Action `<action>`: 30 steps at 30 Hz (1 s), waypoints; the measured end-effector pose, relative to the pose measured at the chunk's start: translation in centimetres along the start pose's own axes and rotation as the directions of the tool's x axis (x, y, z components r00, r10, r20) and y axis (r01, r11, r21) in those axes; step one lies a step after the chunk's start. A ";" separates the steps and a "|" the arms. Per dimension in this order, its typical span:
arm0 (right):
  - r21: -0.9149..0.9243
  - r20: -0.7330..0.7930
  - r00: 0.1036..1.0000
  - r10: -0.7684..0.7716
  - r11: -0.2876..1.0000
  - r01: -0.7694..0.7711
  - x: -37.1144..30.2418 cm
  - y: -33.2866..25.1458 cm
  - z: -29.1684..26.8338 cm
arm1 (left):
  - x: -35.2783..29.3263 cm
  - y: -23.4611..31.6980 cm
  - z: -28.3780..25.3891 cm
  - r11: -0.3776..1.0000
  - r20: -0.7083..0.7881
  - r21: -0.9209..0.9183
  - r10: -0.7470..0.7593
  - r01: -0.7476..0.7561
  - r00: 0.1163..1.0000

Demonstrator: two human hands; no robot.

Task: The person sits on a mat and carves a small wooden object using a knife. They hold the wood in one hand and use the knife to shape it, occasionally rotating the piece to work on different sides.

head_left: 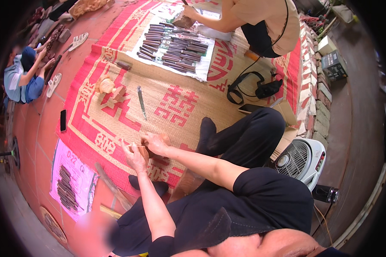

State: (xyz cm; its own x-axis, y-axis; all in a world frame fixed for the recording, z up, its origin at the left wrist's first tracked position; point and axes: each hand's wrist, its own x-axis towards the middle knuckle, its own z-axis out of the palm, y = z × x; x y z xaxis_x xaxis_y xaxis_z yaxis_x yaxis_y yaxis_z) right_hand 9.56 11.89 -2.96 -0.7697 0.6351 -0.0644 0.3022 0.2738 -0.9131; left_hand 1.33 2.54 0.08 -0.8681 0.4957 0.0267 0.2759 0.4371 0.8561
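My left hand (135, 161) and my right hand (156, 144) meet low over the mat, both closed on a small reddish-brown wooden block (142, 152). The left fingers press its near left side, while the right fingers curl over its far side. Part of the block is hidden by the hands, and I cannot make out a tool in either of them. Beyond them on the mat lies a slim, pale metal tool (141, 103). Further left sits a pale carved wooden piece (106, 85) beside a small brown wooden block (119, 92).
Rows of dark-handled carving tools (176, 49) lie on a white sheet; others (67, 188) lie on a pink sheet (82, 168). A co-worker (261, 21) crouches at the far right, one hand holding a tool at a wooden block (183, 22). A fan (296, 160) stands right, a phone (63, 121) left.
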 end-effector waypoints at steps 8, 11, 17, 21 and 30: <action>-0.164 -0.037 0.999 0.012 0.986 -0.018 -2.8 3.2 -0.1 | 0.5 0.0 -1.1 0.998 0.003 -0.036 -0.054 0.054 0.999; -0.001 -0.052 0.999 0.001 1.000 -0.001 -0.8 -1.5 -0.8 | 0.0 0.0 -0.8 0.997 0.011 0.056 -0.059 0.059 0.998; -0.145 0.047 0.999 -0.006 0.989 0.013 0.3 0.6 0.3 | -0.4 1.5 -0.1 0.994 0.058 0.098 -0.064 0.058 0.996; -0.272 0.069 0.987 0.148 0.954 -0.125 1.7 1.8 0.0 | -0.3 1.0 0.1 0.997 0.027 0.071 -0.036 0.034 0.999; 0.121 -0.046 0.980 0.191 0.975 -0.185 -0.1 0.9 1.6 | -0.7 2.3 0.2 0.993 0.004 0.117 -0.020 0.020 1.000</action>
State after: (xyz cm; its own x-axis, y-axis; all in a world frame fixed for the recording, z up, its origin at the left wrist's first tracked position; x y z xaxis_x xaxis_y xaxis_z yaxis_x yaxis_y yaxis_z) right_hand 9.04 10.94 -4.44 -0.6711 0.7082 -0.2193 0.3688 0.0623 -0.9274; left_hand 2.69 3.36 1.93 -0.8717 0.4900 0.0069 0.3051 0.5316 0.7901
